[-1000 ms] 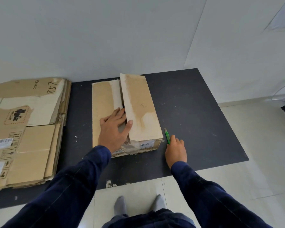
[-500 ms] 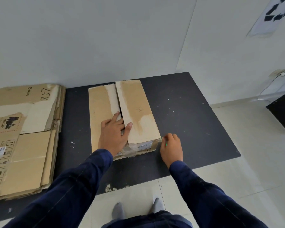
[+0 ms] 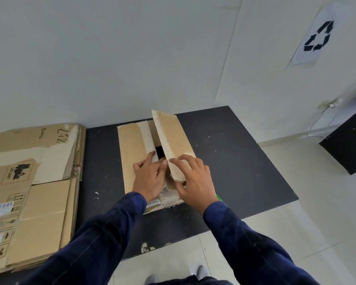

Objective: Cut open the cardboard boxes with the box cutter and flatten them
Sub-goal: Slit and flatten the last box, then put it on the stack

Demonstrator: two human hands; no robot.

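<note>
The wall [image 3: 111, 58] is pale, and the floor [image 3: 296, 223] has pale tiles. One black mat [image 3: 245, 161] lies on the floor. One paper sign [image 3: 317, 38] hangs on the wall at the right, with three black arrows going round in a loop.

On the left sits one stack of flat cardboard [image 3: 39, 212]. Its top sheet says "PICO", with a hand-written number beside it that looks like 257. A label with a red dotted edge [image 3: 17, 171] says "UN 3481". Below that are small arrow marks and one barcode sticker [image 3: 0, 207].

One cardboard box [image 3: 130, 182] sits in the middle of the mat. It has two top flaps. The left flap [image 3: 132, 145] lies flat. The right flap [image 3: 173, 136] tilts up, and a dark gap shows between the two. A small white label [image 3: 152, 203] is on the near side of the box, but its words are too small to read.

The left hand [image 3: 148, 177] rests on the left flap with its fingers spread and pressing down. The right hand [image 3: 195, 182] pinches the near end of the right flap, fingers on top and thumb under.

One green box cutter [image 3: 219, 197] lies on the mat, just beside the right wrist and near the box's corner. Only a thin bit of it shows.
</note>
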